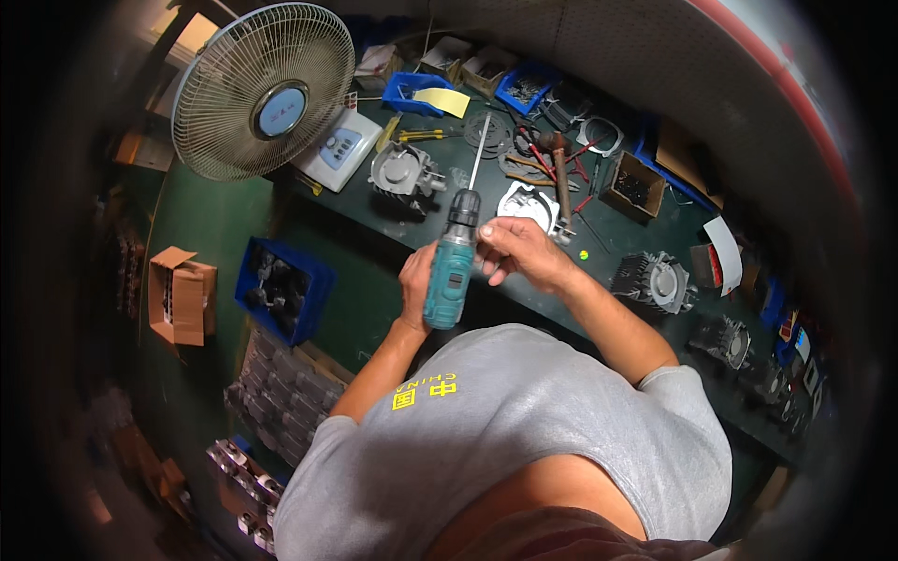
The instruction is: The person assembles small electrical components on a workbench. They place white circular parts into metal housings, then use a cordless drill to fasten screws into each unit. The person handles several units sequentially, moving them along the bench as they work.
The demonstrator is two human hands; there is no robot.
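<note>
A teal and black cordless drill (449,285) is in front of me, tilted so that its long thin bit (480,154) points away over the bench. My left hand (414,285) is closed around it from the left, its grip mostly hidden beneath the drill body. Beside the black chuck (464,208) is my right hand (519,250), thumb and fingers curled together; whatever they may hold is too small to make out. Just beyond that hand lies a bright metal housing (526,206). A finned grey cylinder casting (400,174) stands left of the bit.
A fan (281,107) stands at the left by a white scale-like device (341,154). A hammer (559,173), pliers (533,150) and blue parts bins (527,86) occupy the bench's far side. More finned castings (655,280) sit at right. A blue crate (285,290) is lower left.
</note>
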